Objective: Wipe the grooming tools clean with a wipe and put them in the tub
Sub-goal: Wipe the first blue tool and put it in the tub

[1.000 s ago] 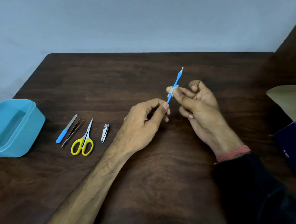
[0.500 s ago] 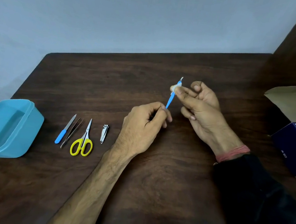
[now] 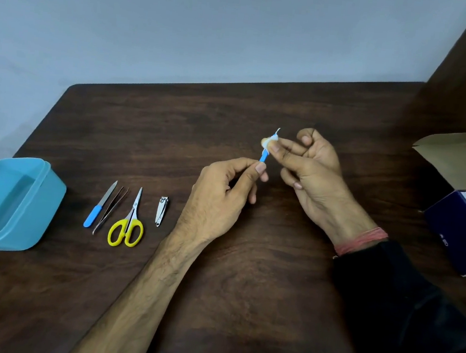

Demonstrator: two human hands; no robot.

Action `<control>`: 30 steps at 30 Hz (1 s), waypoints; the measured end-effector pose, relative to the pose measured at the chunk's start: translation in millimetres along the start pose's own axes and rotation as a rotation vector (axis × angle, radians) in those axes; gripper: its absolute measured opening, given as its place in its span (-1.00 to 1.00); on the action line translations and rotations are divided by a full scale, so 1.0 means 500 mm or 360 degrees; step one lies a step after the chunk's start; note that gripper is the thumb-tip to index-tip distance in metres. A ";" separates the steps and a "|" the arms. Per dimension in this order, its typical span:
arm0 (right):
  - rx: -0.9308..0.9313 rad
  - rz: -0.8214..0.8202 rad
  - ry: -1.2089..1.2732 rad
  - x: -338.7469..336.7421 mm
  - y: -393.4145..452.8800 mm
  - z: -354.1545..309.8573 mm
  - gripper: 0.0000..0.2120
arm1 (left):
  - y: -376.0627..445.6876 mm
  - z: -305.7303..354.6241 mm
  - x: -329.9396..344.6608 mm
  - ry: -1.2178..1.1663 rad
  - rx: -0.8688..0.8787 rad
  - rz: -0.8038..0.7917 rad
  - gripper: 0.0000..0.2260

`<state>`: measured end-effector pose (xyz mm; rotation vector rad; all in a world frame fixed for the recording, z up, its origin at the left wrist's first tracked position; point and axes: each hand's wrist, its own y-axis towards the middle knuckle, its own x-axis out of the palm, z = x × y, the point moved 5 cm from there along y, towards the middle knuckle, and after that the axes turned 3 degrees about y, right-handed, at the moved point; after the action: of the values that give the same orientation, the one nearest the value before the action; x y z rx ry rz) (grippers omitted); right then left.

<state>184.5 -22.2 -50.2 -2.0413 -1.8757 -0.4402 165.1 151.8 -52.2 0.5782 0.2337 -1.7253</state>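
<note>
My left hand (image 3: 224, 198) pinches the lower end of a thin blue-handled grooming tool (image 3: 263, 157), which points up and slightly right. My right hand (image 3: 312, 169) pinches a small white wipe (image 3: 269, 142) around the tool near its metal tip. On the table to the left lie a blue-handled nail file (image 3: 99, 204), dark tweezers (image 3: 110, 210), yellow-handled scissors (image 3: 128, 223) and a silver nail clipper (image 3: 161, 210). A light blue tub (image 3: 38, 203) stands open at the far left, with nothing seen inside.
A dark blue and white cardboard box (image 3: 460, 226) with its flap open stands at the right edge. The dark wooden table (image 3: 243, 291) reaches a pale wall behind. A dark wooden panel rises at the upper right.
The wipe in my right hand has slid up the blue tool from its middle toward the tip. The tool now shows less length above my left hand.
</note>
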 end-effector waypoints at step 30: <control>0.0069 0.0139 0.0355 -0.026 0.016 -0.005 -0.61 | -0.005 -0.001 0.014 0.0015 -0.0005 -0.0116 -0.71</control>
<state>191.2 -35.6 -53.9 -1.9484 -1.6451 -0.5729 162.0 146.7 -56.5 0.5819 0.2669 -1.7928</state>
